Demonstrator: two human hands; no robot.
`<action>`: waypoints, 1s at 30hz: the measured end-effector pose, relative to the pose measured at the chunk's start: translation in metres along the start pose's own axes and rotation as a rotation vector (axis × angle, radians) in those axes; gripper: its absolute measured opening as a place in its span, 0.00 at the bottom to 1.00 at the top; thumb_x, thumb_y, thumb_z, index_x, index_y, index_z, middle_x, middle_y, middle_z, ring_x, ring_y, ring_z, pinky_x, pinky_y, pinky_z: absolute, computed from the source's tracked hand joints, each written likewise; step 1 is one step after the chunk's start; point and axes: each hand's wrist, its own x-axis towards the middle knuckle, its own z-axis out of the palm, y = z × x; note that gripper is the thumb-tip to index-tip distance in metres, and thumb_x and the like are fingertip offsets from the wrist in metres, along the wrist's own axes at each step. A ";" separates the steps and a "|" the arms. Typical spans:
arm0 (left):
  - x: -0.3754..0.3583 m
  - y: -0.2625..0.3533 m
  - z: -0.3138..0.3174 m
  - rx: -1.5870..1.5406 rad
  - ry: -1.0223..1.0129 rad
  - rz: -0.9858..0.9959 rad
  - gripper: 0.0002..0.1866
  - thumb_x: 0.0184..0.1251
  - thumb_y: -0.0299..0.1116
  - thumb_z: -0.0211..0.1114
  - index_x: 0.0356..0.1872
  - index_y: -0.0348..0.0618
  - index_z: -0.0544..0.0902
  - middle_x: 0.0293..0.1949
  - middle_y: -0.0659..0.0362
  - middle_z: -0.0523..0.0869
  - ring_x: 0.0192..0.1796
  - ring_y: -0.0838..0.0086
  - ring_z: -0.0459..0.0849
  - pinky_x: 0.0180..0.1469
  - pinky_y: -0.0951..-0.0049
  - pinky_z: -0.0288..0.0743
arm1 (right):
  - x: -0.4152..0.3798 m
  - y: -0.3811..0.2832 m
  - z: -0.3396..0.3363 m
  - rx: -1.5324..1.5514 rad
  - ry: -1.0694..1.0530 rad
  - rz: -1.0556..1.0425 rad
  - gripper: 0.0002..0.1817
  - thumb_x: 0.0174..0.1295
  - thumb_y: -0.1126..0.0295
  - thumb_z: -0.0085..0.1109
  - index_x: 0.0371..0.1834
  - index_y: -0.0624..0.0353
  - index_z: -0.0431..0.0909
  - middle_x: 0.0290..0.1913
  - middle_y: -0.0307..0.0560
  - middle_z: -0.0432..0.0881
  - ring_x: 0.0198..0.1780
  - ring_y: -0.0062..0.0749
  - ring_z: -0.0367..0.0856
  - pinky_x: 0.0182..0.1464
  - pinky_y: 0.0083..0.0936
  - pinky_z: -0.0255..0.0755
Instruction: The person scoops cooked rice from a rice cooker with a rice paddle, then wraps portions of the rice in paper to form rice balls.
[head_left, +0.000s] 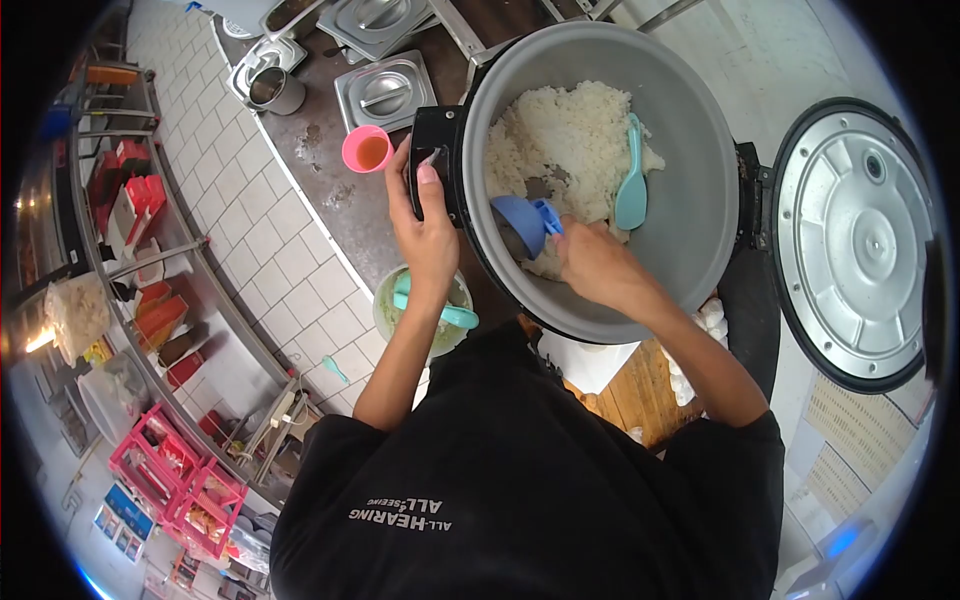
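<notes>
A large rice cooker (705,225) stands uncovered, with white rice (570,125) heaped in its grey pot. My left hand (428,240) grips the black handle (437,160) on the pot's left side, thumb on top. Inside the pot, my right hand (600,262) is closed around the handle of a blue scoop (522,222), whose bowl is low against the left wall, near the rice. A turquoise rice paddle (632,190) rests on the rice to the right. The cooker's silver lid (860,245) hangs open at the right.
A pink cup (367,149) with orange liquid stands on the counter left of the cooker, near steel lidded pans (385,92) and a steel cup (277,91). Below my left forearm is a tub (385,315) with a turquoise utensil. Shelves with red cartons (140,215) line the far left.
</notes>
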 end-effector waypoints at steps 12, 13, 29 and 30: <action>0.001 -0.011 -0.002 -0.009 -0.004 0.026 0.23 0.80 0.40 0.50 0.66 0.33 0.69 0.61 0.49 0.76 0.63 0.66 0.74 0.69 0.67 0.62 | -0.028 0.025 -0.036 0.053 -0.142 -0.101 0.15 0.75 0.63 0.45 0.51 0.64 0.73 0.32 0.62 0.79 0.37 0.57 0.80 0.43 0.47 0.74; -0.001 -0.010 -0.003 0.001 -0.005 0.017 0.23 0.80 0.40 0.50 0.66 0.32 0.68 0.61 0.49 0.76 0.63 0.66 0.74 0.69 0.67 0.62 | -0.028 0.038 -0.043 0.145 -0.164 -0.203 0.15 0.75 0.61 0.45 0.51 0.62 0.73 0.30 0.57 0.78 0.30 0.49 0.81 0.36 0.41 0.76; 0.002 -0.004 -0.012 0.038 -0.076 -0.060 0.22 0.79 0.40 0.54 0.65 0.36 0.69 0.57 0.52 0.78 0.59 0.70 0.75 0.65 0.71 0.65 | -0.013 0.030 -0.047 0.012 0.873 -0.537 0.07 0.65 0.70 0.63 0.30 0.60 0.82 0.32 0.46 0.80 0.35 0.35 0.79 0.42 0.31 0.73; -0.001 -0.001 -0.012 0.055 -0.082 -0.063 0.25 0.78 0.46 0.54 0.65 0.39 0.71 0.56 0.54 0.79 0.58 0.70 0.76 0.65 0.69 0.64 | -0.042 0.027 -0.042 0.316 0.872 -0.422 0.04 0.63 0.72 0.65 0.31 0.60 0.82 0.32 0.46 0.80 0.35 0.33 0.80 0.41 0.28 0.73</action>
